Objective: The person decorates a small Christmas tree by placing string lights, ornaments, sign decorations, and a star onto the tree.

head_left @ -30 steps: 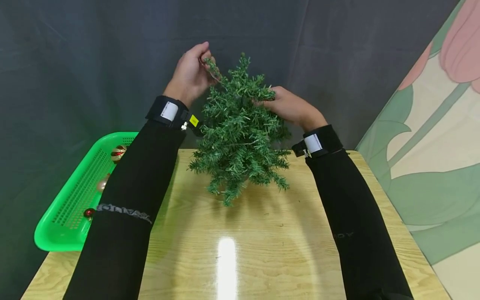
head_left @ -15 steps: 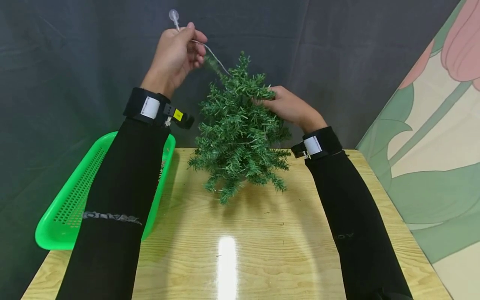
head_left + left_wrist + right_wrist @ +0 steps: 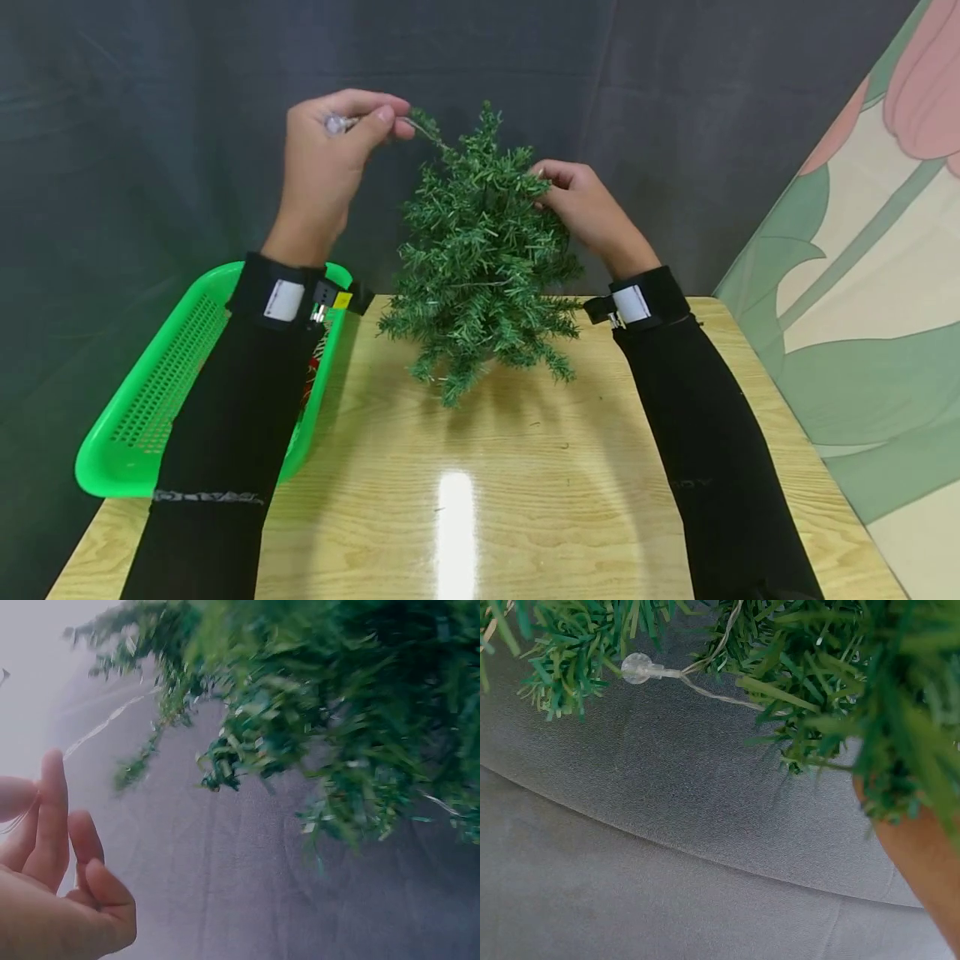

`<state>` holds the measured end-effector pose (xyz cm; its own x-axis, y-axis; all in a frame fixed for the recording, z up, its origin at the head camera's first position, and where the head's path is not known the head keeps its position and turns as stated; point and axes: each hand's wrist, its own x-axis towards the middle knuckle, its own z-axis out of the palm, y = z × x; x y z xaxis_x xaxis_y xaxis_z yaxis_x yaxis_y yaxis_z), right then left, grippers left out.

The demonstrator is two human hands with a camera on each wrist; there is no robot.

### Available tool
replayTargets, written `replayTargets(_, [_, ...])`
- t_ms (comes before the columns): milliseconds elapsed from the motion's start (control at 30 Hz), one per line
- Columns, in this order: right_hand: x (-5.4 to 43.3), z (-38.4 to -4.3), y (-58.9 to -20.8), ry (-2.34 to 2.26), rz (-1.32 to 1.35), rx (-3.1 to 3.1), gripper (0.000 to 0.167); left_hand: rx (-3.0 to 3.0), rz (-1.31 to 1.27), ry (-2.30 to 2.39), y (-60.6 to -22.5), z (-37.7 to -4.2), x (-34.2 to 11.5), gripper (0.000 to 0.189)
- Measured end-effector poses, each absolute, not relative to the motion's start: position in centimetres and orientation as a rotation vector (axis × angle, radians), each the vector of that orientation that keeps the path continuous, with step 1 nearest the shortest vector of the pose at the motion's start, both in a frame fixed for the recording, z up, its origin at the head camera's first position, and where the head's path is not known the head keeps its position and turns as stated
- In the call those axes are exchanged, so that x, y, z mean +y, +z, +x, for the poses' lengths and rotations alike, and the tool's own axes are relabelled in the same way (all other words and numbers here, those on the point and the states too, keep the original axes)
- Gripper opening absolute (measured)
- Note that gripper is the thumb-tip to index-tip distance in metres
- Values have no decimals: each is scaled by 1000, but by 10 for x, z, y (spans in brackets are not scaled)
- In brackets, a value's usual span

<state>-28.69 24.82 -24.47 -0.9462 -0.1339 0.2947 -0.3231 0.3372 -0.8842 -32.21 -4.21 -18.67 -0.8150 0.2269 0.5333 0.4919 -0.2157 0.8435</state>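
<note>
A small green artificial Christmas tree (image 3: 480,250) stands at the table's far side. Upper left of it, my left hand (image 3: 322,158) pinches the thin wire of a light string (image 3: 422,129) between thumb and index finger. A clear round bulb (image 3: 335,124) shows beside the thumb, and the wire runs from the fingers into the treetop. My right hand (image 3: 592,208) has curled fingers at an upper right branch, gripping it. In the right wrist view, branches hide most of that hand, and another clear bulb (image 3: 637,668) hangs on its wire among the needles.
A green plastic basket (image 3: 112,433) with ornaments sits at the table's left, partly under my left forearm. A dark curtain (image 3: 675,100) hangs behind the tree. At the right stands a panel with painted tulips (image 3: 862,292). Bits of needle lie on the wooden table (image 3: 570,517).
My left hand left the tree's upper left, rose up and left drawing out the wire with its bulb, then came lower. The right hand has shifted slightly, with its fingers now further out at the branch.
</note>
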Motion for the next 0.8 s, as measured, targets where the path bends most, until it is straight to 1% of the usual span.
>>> replayTargets(233, [253, -276, -242, 1587, 315, -2547, 19, -1918, -935, -1947, -224, -288, -48, 14])
replayTargets(267, [255, -273, -242, 1592, 296, -2554, 20, -1925, -946, -1933, -228, -284, -47, 15])
replayTargets(400, [259, -263, -243, 1550, 255, -2552, 33, -1938, -991, -1907, -243, -268, -41, 19])
replayTargets(500, [260, -254, -248, 1450, 267, -2528, 39, -1959, -1032, -1772, -255, -257, -35, 21])
replayTargets(667, [256, -224, -259, 1286, 231, -2445, 38, -1971, -1098, -1370, -270, -242, -23, 26])
replayTargets(800, [251, -197, -270, 1162, 169, -2382, 36, -1887, -1140, -1213, -274, -237, -18, 26])
